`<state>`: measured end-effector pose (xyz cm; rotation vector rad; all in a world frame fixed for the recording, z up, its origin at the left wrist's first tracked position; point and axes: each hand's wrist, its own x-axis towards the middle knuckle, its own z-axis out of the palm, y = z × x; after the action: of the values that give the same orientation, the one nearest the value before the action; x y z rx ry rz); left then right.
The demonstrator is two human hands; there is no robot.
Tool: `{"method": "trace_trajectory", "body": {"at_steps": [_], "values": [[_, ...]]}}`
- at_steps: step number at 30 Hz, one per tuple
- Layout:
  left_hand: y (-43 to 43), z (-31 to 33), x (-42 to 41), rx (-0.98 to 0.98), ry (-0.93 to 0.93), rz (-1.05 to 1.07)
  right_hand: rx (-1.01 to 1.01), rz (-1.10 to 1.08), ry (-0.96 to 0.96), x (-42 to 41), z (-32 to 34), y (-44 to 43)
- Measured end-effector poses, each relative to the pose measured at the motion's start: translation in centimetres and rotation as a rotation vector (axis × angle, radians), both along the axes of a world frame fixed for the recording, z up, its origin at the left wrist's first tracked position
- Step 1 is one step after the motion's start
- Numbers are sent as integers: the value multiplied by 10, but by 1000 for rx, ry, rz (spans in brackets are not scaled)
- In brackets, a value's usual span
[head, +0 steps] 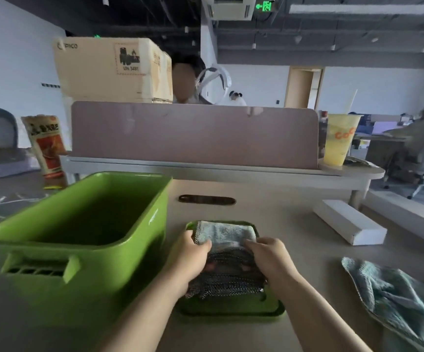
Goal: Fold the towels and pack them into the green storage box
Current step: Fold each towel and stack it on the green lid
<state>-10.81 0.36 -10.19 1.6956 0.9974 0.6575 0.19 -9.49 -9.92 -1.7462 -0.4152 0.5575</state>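
The green storage box stands open on the left of the worktop. Its inside is dark, and no towel shows in the part that can be seen. Just right of it, at the near middle, a flat green lid lies on the worktop and carries a stack of folded towels. The lower layers are dark and speckled, and a pale teal folded towel lies on top at the far end.

Both hands are on this stack. The left grip clasps its left side, with the thumb laid over the top edge and the fingers curled round out of sight. The right grip clasps the right side in the same way, thumb on top and fingers tucked in among the layers. The stack sits between the two grips, and I cannot tell whether it rests on the lid or is lifted off it.

On the near right an unfolded teal towel lies crumpled on the worktop, well apart from the lid. Farther back on the right is a long white box. A dark oval cable slot is set in the worktop beyond the lid.

At the far edge stands a mauve divider panel, with a yellow cup at its right end. A cardboard box rises behind the panel on the left.
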Motion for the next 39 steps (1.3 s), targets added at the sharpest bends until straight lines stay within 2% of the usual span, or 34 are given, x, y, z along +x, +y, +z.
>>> {"method": "trace_trajectory", "body": {"at_steps": [3,7,13,20,22,24,27,31,33,39], "values": [[-6,-3,-7,96,-44,52,91,-32,-49,-3,-3,-2],[-13,-7,-11,234,-24,23,122,-19,-100,-11,-10,-10],[-10,-16,-14,427,34,5,73,-91,-280,-10,-14,-14],[-5,-19,-16,510,91,1,-51,-105,-355,-13,-12,-14],[-5,-13,-15,621,77,34,-96,-151,-473,-14,-5,-16],[-1,-1,-9,778,80,2,-90,-183,-675,-12,8,-13],[8,17,8,860,240,-147,-158,-30,-881,1,25,8],[13,16,26,761,595,-301,-504,321,-988,20,13,36],[16,7,28,763,711,-347,-647,423,-1036,24,0,41],[22,-19,27,670,729,-405,-722,475,-1006,22,-25,34]]}}
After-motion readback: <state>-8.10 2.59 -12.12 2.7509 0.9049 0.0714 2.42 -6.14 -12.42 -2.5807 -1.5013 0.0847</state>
